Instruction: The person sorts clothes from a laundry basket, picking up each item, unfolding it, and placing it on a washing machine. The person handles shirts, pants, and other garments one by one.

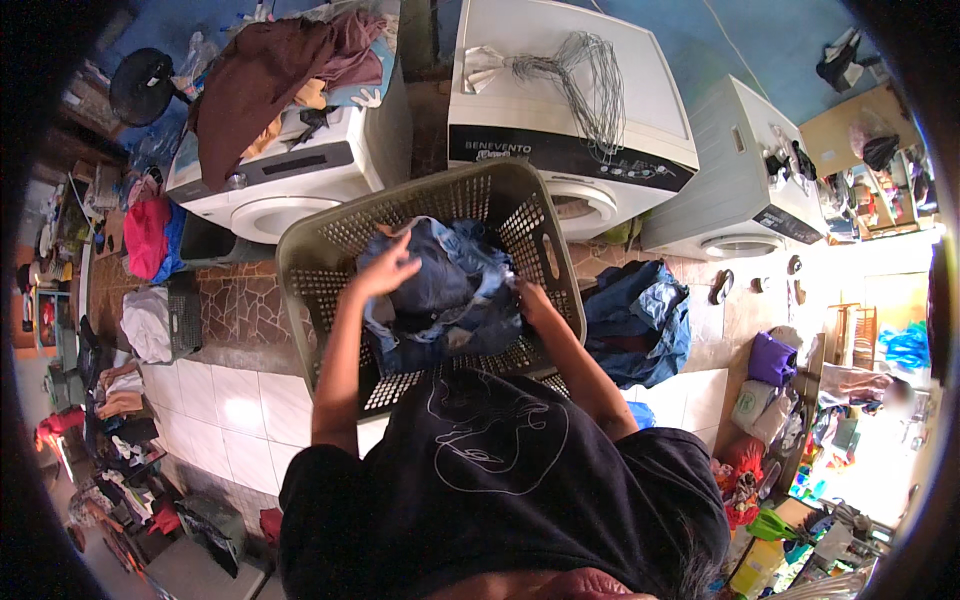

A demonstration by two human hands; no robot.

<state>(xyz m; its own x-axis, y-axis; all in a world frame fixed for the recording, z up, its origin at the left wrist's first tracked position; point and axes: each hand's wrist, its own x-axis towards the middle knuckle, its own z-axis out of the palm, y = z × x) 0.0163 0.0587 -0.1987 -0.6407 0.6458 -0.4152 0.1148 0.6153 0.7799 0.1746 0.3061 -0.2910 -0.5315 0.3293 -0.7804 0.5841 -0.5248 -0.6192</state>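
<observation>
A large olive-green plastic laundry basket [300, 265] with perforated sides is in front of me, tilted toward my body. In it lies a bundle of blue denim clothes [440, 275]. My left hand [388, 270] is over the bundle's left side, its fingers spread and holding nothing that I can see. On the right side of the bundle, my right hand [530, 302] has its fingers closed at the edge of a denim garment, close to the basket's right wall. Its fingertips are partly hidden by the cloth.
Beyond the basket stand three white front-loading washing machines, one [360, 140] piled with a brown cloth [260, 85], another [640, 60] with tangled wire [600, 95] on top. A denim pile [640, 320] lies right of the basket. Left is a dark crate [185, 315] with white cloth.
</observation>
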